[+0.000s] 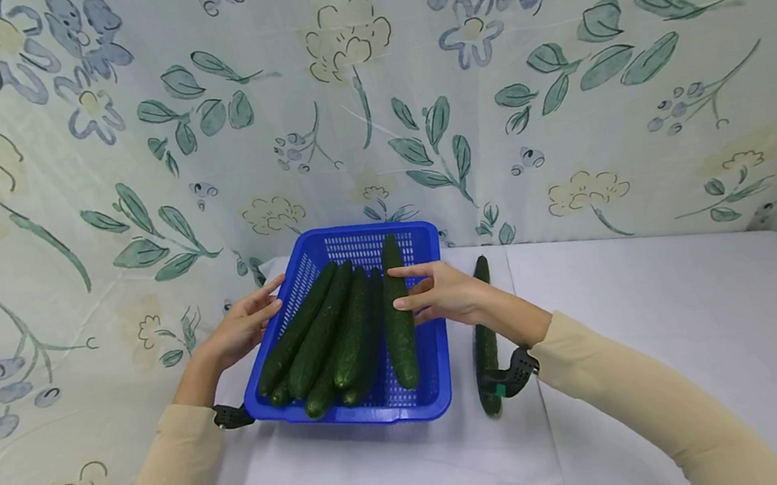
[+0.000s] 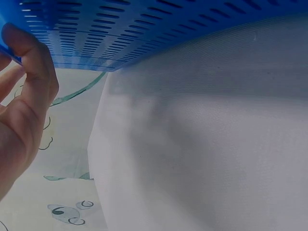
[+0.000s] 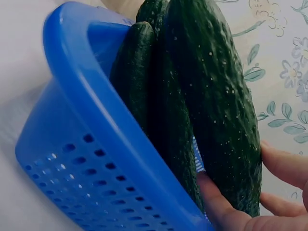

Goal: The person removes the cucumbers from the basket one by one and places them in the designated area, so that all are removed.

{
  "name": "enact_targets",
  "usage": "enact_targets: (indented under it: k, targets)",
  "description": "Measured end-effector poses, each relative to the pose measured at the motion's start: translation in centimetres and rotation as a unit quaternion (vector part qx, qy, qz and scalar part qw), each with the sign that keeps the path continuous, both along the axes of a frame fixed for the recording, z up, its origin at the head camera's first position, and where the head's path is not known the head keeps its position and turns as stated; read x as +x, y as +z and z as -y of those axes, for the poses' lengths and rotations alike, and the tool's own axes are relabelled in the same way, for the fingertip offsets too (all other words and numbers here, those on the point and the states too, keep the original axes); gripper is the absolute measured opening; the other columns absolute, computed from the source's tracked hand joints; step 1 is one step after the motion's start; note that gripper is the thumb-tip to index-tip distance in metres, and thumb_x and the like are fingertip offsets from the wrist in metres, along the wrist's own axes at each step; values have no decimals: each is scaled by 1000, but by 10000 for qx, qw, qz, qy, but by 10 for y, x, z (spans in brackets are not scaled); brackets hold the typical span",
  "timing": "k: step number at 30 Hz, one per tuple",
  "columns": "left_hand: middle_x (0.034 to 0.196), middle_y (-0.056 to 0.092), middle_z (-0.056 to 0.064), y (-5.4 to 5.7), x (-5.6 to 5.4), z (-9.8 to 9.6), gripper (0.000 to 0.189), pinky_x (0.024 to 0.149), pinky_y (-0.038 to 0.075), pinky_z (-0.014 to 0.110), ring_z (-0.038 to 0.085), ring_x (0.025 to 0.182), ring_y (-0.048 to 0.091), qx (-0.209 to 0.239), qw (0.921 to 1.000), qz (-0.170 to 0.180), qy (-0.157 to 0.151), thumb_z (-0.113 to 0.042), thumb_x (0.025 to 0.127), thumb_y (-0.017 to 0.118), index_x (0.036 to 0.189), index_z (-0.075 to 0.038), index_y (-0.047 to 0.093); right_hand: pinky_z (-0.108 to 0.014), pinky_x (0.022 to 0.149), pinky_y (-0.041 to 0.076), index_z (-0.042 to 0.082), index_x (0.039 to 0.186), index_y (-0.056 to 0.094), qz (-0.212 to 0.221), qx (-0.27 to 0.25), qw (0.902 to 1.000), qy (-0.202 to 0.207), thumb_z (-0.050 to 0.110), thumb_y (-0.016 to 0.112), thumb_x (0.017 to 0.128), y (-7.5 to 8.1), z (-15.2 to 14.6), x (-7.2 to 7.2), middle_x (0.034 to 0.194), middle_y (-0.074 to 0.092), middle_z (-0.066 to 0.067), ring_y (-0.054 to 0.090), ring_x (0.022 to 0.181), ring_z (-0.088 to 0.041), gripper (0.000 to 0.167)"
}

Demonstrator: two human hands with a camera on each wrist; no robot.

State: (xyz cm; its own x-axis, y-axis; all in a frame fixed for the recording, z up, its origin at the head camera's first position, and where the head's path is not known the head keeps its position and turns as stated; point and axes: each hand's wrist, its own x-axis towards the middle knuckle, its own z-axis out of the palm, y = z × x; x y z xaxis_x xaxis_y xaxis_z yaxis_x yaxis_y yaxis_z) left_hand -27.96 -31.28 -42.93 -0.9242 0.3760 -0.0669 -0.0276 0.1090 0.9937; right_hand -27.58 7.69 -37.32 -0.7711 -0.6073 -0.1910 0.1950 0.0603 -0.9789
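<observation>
Here's the right hand, pinching a dark green cucumber by its flanks, thumb to one side and fingers to the other, about midway along and a shade toward the far end. The cucumber sits over the right-hand part of a blue plastic basket, inside the rim, its near end pointing back toward the person; whether its underside touches the basket floor, I cannot tell.

Just left of the grip, a heap of cucumbers slants across the basket, side by side and overlapping. Across from them, the left hand holds the basket's left edge, fingers and thumb at the rim. Right of the grip, outside the basket, a lone cucumber lies on the white tablecloth, partly hidden by the right wrist. Beyond it all hangs floral fabric.

Now the feel of it: the cucumber should be stiff and fairly weighty for its girth, dense and watery. The pimpled skin ought to give the fingertips decent bite, though any dampness would turn it slick. It looks sturdy under a squeeze but would likely snap if bent. The middle is the place to take hold, for balance; a pinch at either tip would probably let the other end droop.
</observation>
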Motion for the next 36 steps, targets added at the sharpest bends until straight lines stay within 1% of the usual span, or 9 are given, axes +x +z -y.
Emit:
enact_targets:
  k: [3, 5, 9, 12, 17, 22, 28, 32, 36]
  targets:
    - [127, 52, 15, 0, 0, 0, 57, 79, 57, 30, 14, 102, 65, 2, 10000, 58, 33, -21, 109, 45, 160, -20, 22, -51, 94, 50, 8, 153, 39, -169, 8, 9999, -3, -1, 65, 95, 1, -7, -1, 139, 38, -29, 53, 122, -36, 65]
    - [128, 51, 16, 0, 0, 0, 57, 80, 57, 31, 15, 103, 64, -6, 10000, 57, 11, -21, 109, 44, 161, -19, 21, -51, 95, 49, 8, 153, 39, -274, 24, 9996, -12, 0, 66, 94, 1, -12, -2, 146, 30, -29, 47, 128, -40, 65]
    - [129, 51, 17, 1, 0, 0, 57, 81, 57, 32, 15, 105, 64, -13, 10000, 53, -8, -21, 109, 44, 161, -19, 21, -51, 98, 47, 10, 154, 38, -464, 51, 9989, 27, 2, 66, 95, 4, -22, -2, 152, 25, -27, 35, 137, -42, 66]
    - [129, 51, 17, 1, 0, 0, 57, 80, 57, 30, 15, 104, 64, -21, 10000, 47, -22, -21, 109, 44, 161, -19, 21, -51, 100, 46, 11, 155, 38, -569, 47, 9983, 67, 3, 66, 95, 6, -29, -1, 154, 24, -25, 31, 139, -40, 67]
    - [129, 52, 15, 1, 0, 1, 57, 79, 57, 29, 14, 104, 64, -15, 10000, 46, -38, -21, 109, 44, 161, -19, 21, -52, 100, 45, 12, 155, 37, -738, 15, 9972, 115, 4, 67, 95, 7, -41, -1, 155, 25, -23, 32, 139, -40, 68]
    - [130, 52, 15, 1, 0, -1, 57, 81, 57, 31, 15, 106, 64, 3, 10000, 53, -7, -21, 109, 44, 161, -19, 22, -54, 101, 44, 13, 156, 35, -888, 80, 9960, 99, 5, 66, 96, 8, -56, -1, 153, 29, -25, 42, 133, -42, 69]
    - [127, 53, 14, 0, -1, 0, 57, 80, 57, 30, 14, 104, 65, 44, 10000, -1, -83, -20, 109, 44, 161, -17, 20, -49, 99, 47, 15, 156, 35, -1021, 324, 9942, -97, 9, 69, 95, 7, -75, 0, 152, 33, -25, 50, 128, -39, 71]
    - [126, 53, 14, 1, 0, 0, 58, 80, 57, 29, 14, 104, 64, -36, 9999, -75, -109, -21, 109, 43, 161, -16, 19, -47, 98, 48, 14, 156, 35, -1102, 425, 9928, -202, 10, 70, 94, 4, -86, 0, 151, 31, -26, 48, 128, -40, 71]
    - [127, 54, 14, 2, 1, -1, 57, 81, 57, 30, 15, 104, 64, -115, 9999, -55, -16, -22, 108, 45, 161, -17, 22, -49, 100, 47, 13, 156, 35, -1106, 455, 9924, -284, 9, 71, 94, 0, -96, 2, 154, 26, -26, 38, 135, -42, 72]
